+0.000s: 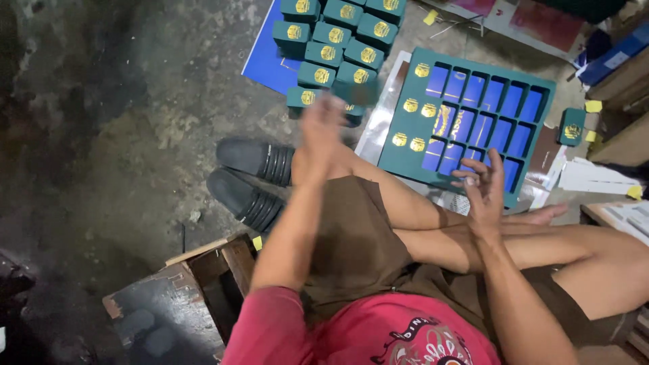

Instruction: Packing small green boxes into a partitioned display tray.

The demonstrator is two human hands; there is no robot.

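Observation:
My left hand (320, 130) is raised over my knee and smeared by motion. Just past its fingertips is a small dark green box (355, 92) with a gold emblem, also blurred; whether the hand grips it I cannot tell. Beyond it, several matching green boxes (331, 34) stand in rows on a blue sheet (265, 64). My right hand (483, 188) hovers with fingers spread and slightly curled over the near edge of a large green tray (404, 116) of blue compartments, and holds nothing. Some compartments at the tray's left hold green boxes.
I sit with legs crossed on the stained concrete floor. Two black sandals (251, 177) lie left of my knee. A wooden crate (203, 284) stands at lower left. One green box (572, 126), white papers (595, 177) and cardboard boxes (625, 84) crowd the right side.

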